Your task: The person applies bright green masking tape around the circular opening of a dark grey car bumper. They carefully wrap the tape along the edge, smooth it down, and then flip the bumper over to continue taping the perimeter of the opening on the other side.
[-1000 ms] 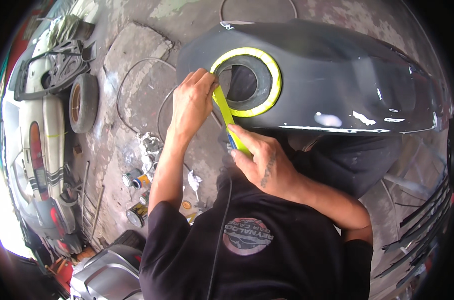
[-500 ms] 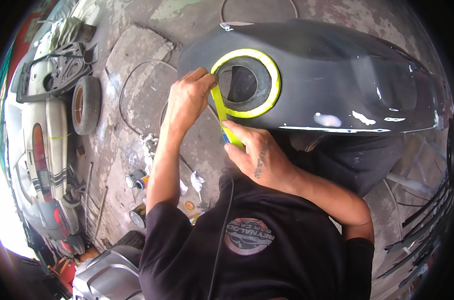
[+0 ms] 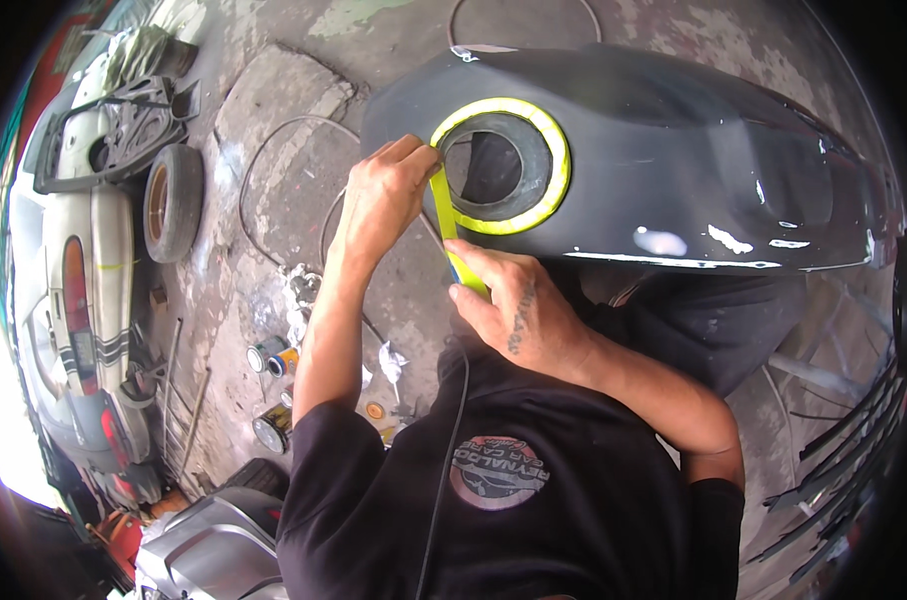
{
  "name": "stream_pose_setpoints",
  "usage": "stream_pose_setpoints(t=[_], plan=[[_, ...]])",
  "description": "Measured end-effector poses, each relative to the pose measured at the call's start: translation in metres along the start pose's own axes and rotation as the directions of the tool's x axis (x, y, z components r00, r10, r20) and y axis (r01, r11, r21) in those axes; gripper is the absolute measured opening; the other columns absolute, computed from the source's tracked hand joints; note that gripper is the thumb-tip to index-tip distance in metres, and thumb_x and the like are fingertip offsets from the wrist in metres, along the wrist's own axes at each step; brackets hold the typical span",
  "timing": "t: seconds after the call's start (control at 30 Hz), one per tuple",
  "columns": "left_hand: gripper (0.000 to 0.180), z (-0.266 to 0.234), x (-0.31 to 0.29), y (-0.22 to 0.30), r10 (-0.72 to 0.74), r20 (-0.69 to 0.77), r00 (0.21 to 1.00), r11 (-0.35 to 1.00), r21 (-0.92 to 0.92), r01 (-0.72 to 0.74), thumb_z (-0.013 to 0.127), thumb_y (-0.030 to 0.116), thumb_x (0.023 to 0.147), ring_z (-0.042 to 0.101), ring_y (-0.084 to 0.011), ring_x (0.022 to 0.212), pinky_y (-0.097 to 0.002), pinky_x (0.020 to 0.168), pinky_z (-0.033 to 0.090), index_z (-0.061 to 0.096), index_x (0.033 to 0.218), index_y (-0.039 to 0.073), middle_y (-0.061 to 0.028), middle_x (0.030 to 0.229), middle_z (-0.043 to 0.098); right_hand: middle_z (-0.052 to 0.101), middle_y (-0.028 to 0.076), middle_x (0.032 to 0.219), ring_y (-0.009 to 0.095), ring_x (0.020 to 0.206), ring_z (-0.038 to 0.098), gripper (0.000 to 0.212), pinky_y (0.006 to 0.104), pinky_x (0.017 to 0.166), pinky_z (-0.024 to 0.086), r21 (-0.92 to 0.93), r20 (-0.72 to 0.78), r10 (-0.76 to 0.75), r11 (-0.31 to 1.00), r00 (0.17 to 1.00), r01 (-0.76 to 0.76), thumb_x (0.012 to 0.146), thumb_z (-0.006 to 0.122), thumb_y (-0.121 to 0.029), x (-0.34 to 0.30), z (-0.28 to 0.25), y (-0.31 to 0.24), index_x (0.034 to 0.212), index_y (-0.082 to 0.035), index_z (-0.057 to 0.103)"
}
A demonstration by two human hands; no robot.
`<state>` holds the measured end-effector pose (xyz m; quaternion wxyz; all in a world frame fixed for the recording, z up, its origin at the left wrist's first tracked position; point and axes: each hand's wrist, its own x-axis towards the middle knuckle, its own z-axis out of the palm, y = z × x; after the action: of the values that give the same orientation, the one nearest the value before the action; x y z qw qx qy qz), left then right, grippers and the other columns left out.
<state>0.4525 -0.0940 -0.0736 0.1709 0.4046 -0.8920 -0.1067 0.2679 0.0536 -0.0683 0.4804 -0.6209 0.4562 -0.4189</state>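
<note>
A dark grey, curved body panel (image 3: 663,130), with white worn spots along its near edge, lies in front of me. Bright yellow-green masking tape (image 3: 559,170) runs around most of its round opening, outside a dark inner rim (image 3: 535,180). My left hand (image 3: 385,200) pinches the tape against the left side of that ring. From there a taut strip (image 3: 443,200) stretches down to the tape roll (image 3: 470,284), which my right hand (image 3: 523,310) grips just below the opening. Much of the roll is hidden by the right fingers.
A thin hose (image 3: 245,190) curls over the worn concrete floor at left. Cans (image 3: 273,428) and crumpled white paper (image 3: 393,362) lie beside my left forearm. Farther left are a wheel (image 3: 173,203) and car parts; dark strips (image 3: 833,450) hang at the right.
The panel appears shifted slightly right in the view, and my left hand with it. Both hands keep the same hold, with the strip still taut between them.
</note>
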Motion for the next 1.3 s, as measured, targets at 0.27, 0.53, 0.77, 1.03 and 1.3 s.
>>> stream_pose_setpoints(t=[0.27, 0.53, 0.77, 1.03, 1.3], plan=[[0.009, 0.002, 0.001, -0.001, -0.006, -0.026, 1.0, 1.0, -0.012, 0.006, 0.077, 0.006, 0.089, 0.072, -0.0353, 0.09, -0.0461, 0.079, 0.059, 0.074, 0.097, 0.005, -0.011, 0.093, 0.07, 0.073, 0.031, 0.099, 0.045, 0.088, 0.075, 0.044, 0.0458, 0.08, 0.058, -0.017, -0.031, -0.029, 0.999, 0.999, 0.028, 0.096, 0.071, -0.003, -0.001, 0.0, 0.001, 0.134, 0.017, 0.061], [0.025, 0.0, 0.002, -0.001, -0.042, -0.018, 0.999, 0.998, -0.046, 0.042, 0.079, 0.006, 0.088, 0.074, -0.0364, 0.091, -0.0445, 0.079, 0.059, 0.077, 0.113, 0.008, -0.0121, 0.099, 0.073, 0.07, 0.034, 0.095, 0.05, 0.089, 0.072, 0.042, 0.0516, 0.08, 0.056, 0.01, -0.019, -0.01, 1.0, 1.0, 0.01, 0.097, 0.069, -0.005, 0.001, -0.001, -0.001, 0.132, 0.017, 0.062], [0.036, -0.003, 0.01, 0.004, -0.327, 0.063, 0.943, 0.901, -0.282, 0.331, 0.083, 0.009, 0.088, 0.076, -0.0279, 0.09, -0.0392, 0.082, 0.059, 0.073, 0.122, 0.004, -0.0161, 0.103, 0.077, 0.069, 0.033, 0.091, 0.049, 0.086, 0.071, 0.043, 0.0508, 0.079, 0.055, 0.016, 0.006, 0.034, 0.999, 0.999, -0.035, 0.098, 0.068, -0.006, 0.001, -0.003, -0.002, 0.134, 0.017, 0.062], [0.023, 0.006, 0.011, -0.022, -0.454, 0.238, 0.859, 0.615, -0.613, 0.495, 0.086, 0.006, 0.087, 0.067, -0.0103, 0.076, -0.0289, 0.069, 0.054, 0.074, 0.104, -0.005, -0.0056, 0.084, 0.075, 0.068, 0.032, 0.084, 0.045, 0.076, 0.071, 0.044, 0.0475, 0.073, 0.054, 0.011, -0.006, 0.033, 0.999, 0.999, -0.033, 0.098, 0.068, -0.006, 0.003, -0.002, -0.005, 0.135, 0.015, 0.062], [0.029, 0.021, -0.001, -0.033, -0.412, 0.198, 0.889, 0.598, -0.678, 0.428, 0.089, 0.008, 0.087, 0.062, -0.0084, 0.074, -0.0275, 0.067, 0.051, 0.074, 0.11, -0.003, -0.0015, 0.085, 0.071, 0.067, 0.028, 0.075, 0.032, 0.06, 0.068, 0.045, 0.0414, 0.062, 0.052, 0.017, 0.006, 0.12, 0.993, 0.993, -0.12, 0.098, 0.068, -0.007, 0.007, -0.011, -0.017, 0.138, 0.014, 0.062]])
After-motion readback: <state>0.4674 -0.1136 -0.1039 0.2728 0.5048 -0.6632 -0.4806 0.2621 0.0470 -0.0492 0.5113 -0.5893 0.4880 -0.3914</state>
